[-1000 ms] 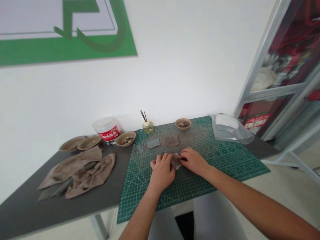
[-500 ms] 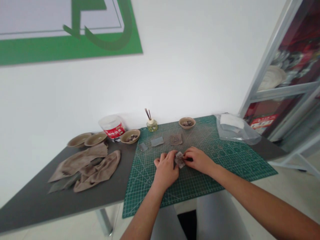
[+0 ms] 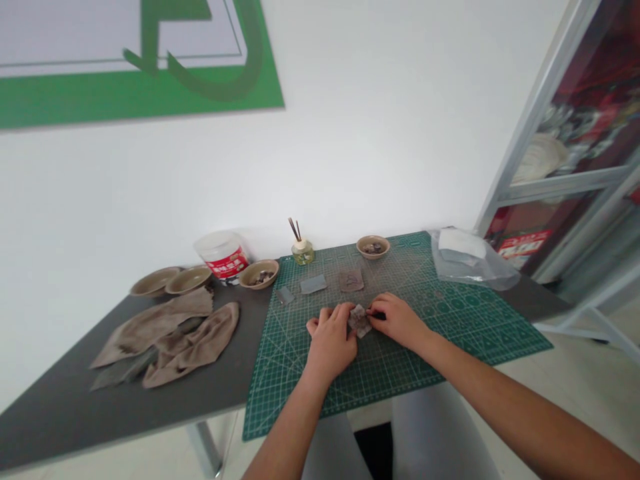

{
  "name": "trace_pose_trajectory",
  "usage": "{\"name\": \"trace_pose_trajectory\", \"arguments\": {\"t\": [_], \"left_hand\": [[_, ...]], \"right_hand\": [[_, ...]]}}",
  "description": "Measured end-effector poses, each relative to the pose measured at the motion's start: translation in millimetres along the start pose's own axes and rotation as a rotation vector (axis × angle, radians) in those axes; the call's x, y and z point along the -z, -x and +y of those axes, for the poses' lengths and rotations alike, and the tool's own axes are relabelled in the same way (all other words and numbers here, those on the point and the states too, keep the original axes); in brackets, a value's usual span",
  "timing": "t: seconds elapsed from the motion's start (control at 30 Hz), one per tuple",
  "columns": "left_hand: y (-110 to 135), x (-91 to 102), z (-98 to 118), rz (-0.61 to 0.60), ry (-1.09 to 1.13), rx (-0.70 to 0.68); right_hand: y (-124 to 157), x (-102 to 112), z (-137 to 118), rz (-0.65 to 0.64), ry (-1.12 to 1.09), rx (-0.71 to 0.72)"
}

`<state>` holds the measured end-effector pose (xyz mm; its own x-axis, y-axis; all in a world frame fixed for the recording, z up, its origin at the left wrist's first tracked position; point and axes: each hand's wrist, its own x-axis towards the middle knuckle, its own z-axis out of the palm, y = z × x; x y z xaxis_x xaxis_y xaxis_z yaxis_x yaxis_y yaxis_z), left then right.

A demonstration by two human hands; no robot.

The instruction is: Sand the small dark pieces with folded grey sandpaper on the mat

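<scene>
In front of me on the green cutting mat (image 3: 295, 373) lies a small greyish, dark-marked piece (image 3: 360, 323), possibly cloth. My left hand (image 3: 332, 339) grips its left edge, fingers bent and thumb close beside it. At the piece's right edge, the fingertips of my right hand (image 3: 400, 321) are pinched together; a dark spot shows beneath them, too small to name. Behind my hands lie a brown square (image 3: 351, 281) with dark lines on it and a pale grey rectangle (image 3: 313, 285). A smaller clear-grey piece (image 3: 285, 296) is farther left.
Small dark pieces fill part of one bowl (image 3: 373, 247) at the back and another bowl (image 3: 259, 274) to its left. Between them stands a reed diffuser (image 3: 303, 251). Brown cloths (image 3: 195, 350), stacked bowls (image 3: 156, 283) and a tub (image 3: 222, 255) are left; a plastic bag (image 3: 465, 260) is right.
The right fingertips have shifted slightly at the piece's right edge. The left hand keeps its place on the piece. The whole view has moved a little.
</scene>
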<state>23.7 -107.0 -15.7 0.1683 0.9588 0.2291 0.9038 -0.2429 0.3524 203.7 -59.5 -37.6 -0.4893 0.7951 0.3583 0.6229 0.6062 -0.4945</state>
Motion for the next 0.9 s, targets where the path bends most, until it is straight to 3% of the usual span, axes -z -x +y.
{"name": "trace_pose_trajectory", "arguments": {"t": [0.17,0.33,0.53,0.67,0.8,0.9], "left_hand": [[2,0.3,0,0.02,-0.005,-0.032],[1,3.4,-3,0.035,0.046,-0.038],[-3,2.8,-15,0.05,0.195,-0.019],[-4,0.5,-25,0.156,0.293,0.036],[-5,0.2,-32,0.245,0.347,0.125],[-5,0.1,-35,0.25,0.36,0.127]], "right_hand": [[-1,-4,-2,-0.037,-0.019,0.043],[-6,-6,-12,0.085,-0.048,-0.059],[-1,-12,-29,0.138,-0.213,0.006],[-4,-19,-26,0.152,-0.099,-0.059],[-9,-23,-22,0.059,0.103,-0.166],[-15,-21,-23,-0.001,0.055,-0.228]]}}
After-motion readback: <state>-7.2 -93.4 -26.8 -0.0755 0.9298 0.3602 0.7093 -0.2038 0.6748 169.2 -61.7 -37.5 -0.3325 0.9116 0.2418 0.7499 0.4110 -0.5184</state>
